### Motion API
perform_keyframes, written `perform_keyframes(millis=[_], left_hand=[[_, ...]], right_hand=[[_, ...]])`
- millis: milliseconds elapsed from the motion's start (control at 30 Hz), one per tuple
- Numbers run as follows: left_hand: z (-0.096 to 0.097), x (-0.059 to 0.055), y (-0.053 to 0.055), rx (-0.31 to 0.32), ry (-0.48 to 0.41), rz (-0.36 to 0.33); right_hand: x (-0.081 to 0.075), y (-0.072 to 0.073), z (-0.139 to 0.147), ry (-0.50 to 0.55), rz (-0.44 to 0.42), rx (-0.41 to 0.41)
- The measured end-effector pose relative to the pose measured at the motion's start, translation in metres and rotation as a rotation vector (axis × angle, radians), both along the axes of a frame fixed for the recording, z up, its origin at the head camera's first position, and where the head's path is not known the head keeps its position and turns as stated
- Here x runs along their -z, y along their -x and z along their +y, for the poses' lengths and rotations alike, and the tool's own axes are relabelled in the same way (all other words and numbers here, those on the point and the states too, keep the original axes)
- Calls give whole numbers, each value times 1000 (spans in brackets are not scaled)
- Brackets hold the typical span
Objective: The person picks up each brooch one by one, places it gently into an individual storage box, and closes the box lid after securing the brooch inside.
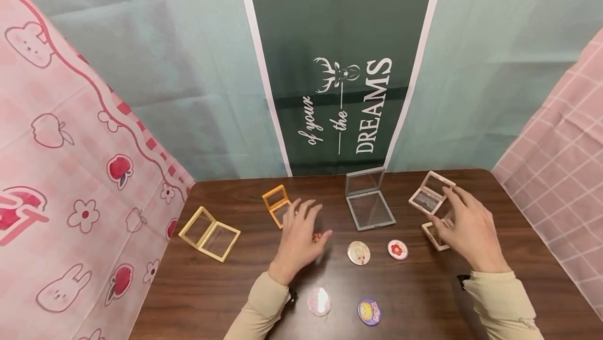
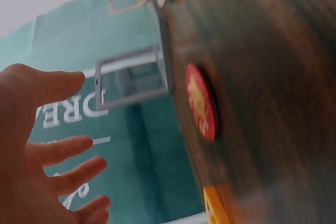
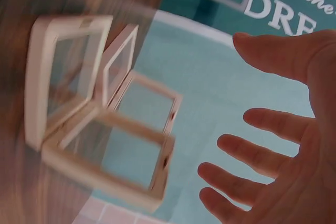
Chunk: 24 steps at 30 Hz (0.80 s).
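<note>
My left hand [image 1: 298, 240] hovers over the table with fingers spread and nothing in them. Partly hidden beneath it lies a red round badge [image 2: 201, 102], and a small orange hinged case [image 1: 280, 206] stands just past the fingertips. On the right side my right hand [image 1: 473, 230] is held with thumb and fingers apart, also holding nothing. It is beside two open hinged frame cases: a pale pink one [image 1: 426, 200] behind and a cream one [image 3: 68, 72] nearer, partly covered by the hand in the head view.
A yellow open case [image 1: 220, 241] stands at the left, a larger grey one [image 1: 371, 210] at the back middle. Round badges lie in front: beige [image 1: 359, 253], red-flowered [image 1: 398, 250], pink [image 1: 319, 301] and purple [image 1: 369, 312]. Fabric walls enclose the brown table [image 1: 405, 287].
</note>
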<state>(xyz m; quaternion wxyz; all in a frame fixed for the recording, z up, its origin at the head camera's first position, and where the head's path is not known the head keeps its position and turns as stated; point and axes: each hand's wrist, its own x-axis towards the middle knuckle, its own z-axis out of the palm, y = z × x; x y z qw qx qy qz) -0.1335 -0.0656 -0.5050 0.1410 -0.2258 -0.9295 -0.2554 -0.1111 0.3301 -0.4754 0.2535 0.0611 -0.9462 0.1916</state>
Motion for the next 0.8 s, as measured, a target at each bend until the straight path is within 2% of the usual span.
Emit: perform_keyframes(millis=[167, 267, 400, 500, 600, 800], left_hand=[[17, 2, -5, 85, 69, -31], [23, 2, -4, 153, 82, -85], [30, 0, 3, 245, 58, -193], [37, 2, 5, 309, 57, -242], [46, 4, 6, 353, 94, -241], [64, 6, 7, 365, 230, -147]], right_hand=[[1, -6, 20, 20, -96, 10], [4, -8, 28, 57, -184, 18], [7, -8, 39, 101, -295, 51], [12, -12, 50, 113, -345, 80], [18, -17, 61, 116, -376, 99], [32, -21, 71, 115, -435, 122]])
